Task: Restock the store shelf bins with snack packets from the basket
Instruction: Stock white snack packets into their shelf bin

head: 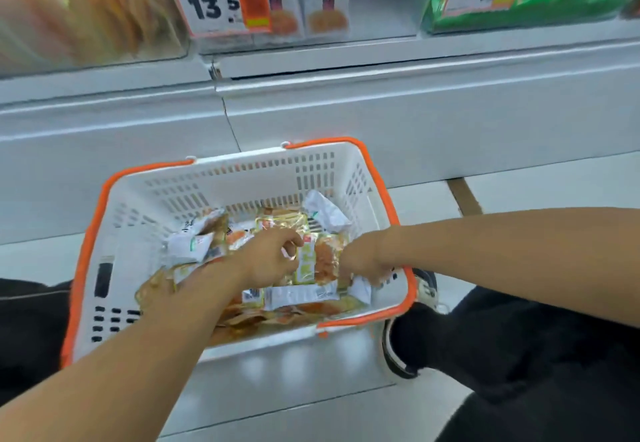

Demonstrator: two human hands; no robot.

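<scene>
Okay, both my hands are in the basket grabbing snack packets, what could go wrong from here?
Both hands, left and right, pinch the same yellow packet; opposing pulls might tear it. The loose packets piled around could snag and spill over the basket wall as it lifts.

Both bare arms reach forward and down. The left hand (273, 258) pinches with curled fingers; the right hand (363, 261) is curled, knuckles up.

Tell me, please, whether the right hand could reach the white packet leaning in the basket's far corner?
Probably yes: the right hand is already inside the basket, and nothing covers the white packet.
</scene>
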